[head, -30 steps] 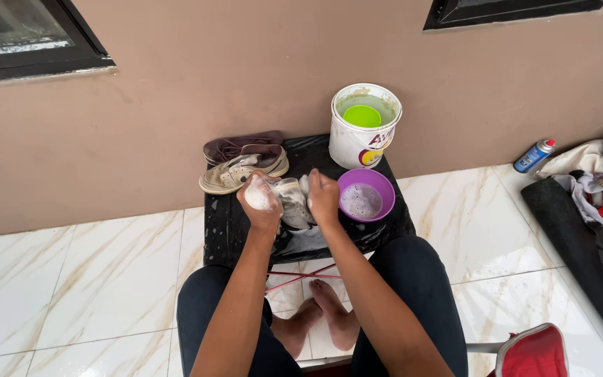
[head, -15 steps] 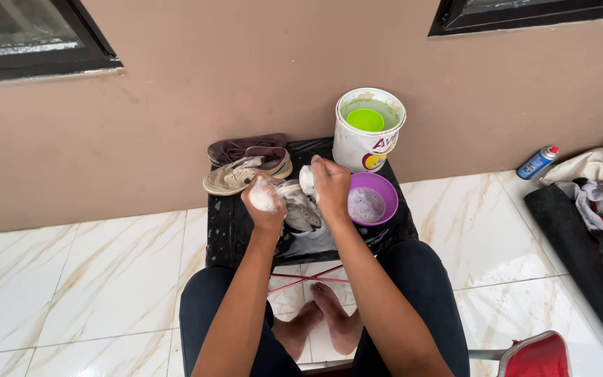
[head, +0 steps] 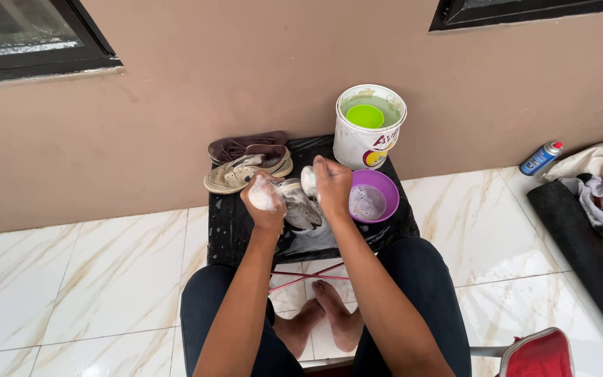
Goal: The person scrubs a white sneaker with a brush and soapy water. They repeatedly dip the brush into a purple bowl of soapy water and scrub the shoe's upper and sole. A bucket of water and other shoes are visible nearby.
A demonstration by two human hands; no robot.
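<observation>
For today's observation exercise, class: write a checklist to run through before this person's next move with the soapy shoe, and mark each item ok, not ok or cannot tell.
1. Left hand grips the soapy shoe: ok.
2. Right hand is on the shoe: ok; what its fingers hold: cannot tell.
3. Purple bowl of sudsy water sits beside the right hand: ok.
4. White bucket stands upright with a green cup inside: ok.
5. Shoe stays over the black mat: ok.
6. Tan shoes lie apart, by the wall: ok.
</observation>
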